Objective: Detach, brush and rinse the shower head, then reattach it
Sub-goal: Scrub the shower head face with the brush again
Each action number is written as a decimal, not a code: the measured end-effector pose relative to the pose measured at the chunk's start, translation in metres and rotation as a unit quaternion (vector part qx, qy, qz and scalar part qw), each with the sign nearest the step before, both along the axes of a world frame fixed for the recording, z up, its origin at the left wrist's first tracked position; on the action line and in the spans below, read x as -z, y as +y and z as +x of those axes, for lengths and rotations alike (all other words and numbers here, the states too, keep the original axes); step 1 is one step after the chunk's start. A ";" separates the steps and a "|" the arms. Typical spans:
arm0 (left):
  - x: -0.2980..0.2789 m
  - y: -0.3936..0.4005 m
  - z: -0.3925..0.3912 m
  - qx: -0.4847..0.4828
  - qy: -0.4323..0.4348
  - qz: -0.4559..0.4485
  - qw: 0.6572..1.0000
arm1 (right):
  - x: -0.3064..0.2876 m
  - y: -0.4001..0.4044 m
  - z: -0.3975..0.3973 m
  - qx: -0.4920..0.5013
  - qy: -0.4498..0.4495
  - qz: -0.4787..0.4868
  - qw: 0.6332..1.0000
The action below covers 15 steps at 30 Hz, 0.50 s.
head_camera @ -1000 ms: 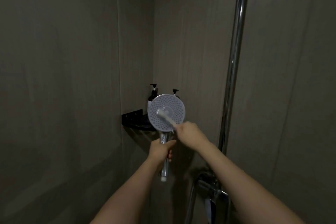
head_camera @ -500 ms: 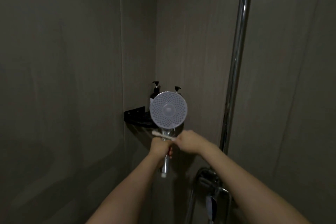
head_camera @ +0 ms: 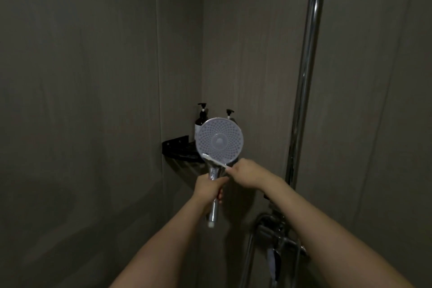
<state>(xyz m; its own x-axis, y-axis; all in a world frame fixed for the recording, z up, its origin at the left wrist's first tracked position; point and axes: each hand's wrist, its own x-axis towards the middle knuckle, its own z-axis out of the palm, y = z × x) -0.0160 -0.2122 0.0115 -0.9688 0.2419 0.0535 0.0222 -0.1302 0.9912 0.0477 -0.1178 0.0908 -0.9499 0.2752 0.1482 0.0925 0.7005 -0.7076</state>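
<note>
My left hand [head_camera: 208,186] grips the chrome handle of the shower head [head_camera: 219,141], fingers curled round it just below the neck, holding it upright with the round nozzle face turned toward me. The handle's lower end sticks out beneath my fist, with no hose on it. My right hand [head_camera: 246,174], just to the right and touching close, pinches the end of the white brush [head_camera: 214,159]. Half a second ago the brush lay low across the handle, under the face; now its head has climbed back onto the lower left rim of the face, the shaft slanting down to my right fingers. The shower head itself has barely shifted. Lower right sits the chrome mixer valve [head_camera: 275,231], with the riser pipe [head_camera: 306,72] running up from it. Behind the shower head, a black corner shelf [head_camera: 177,147] carries two pump bottles [head_camera: 201,117].
</note>
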 end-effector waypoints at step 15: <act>0.003 0.003 -0.002 -0.008 0.006 -0.016 1.000 | -0.005 0.015 -0.010 0.050 -0.006 0.082 0.995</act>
<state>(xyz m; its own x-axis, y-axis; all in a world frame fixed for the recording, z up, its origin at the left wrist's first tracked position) -0.0178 -0.2091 0.0086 -0.9719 0.2279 0.0583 0.0369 -0.0970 0.9946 0.0381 -0.1029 0.0962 -0.9209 0.3411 0.1886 0.1745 0.7935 -0.5830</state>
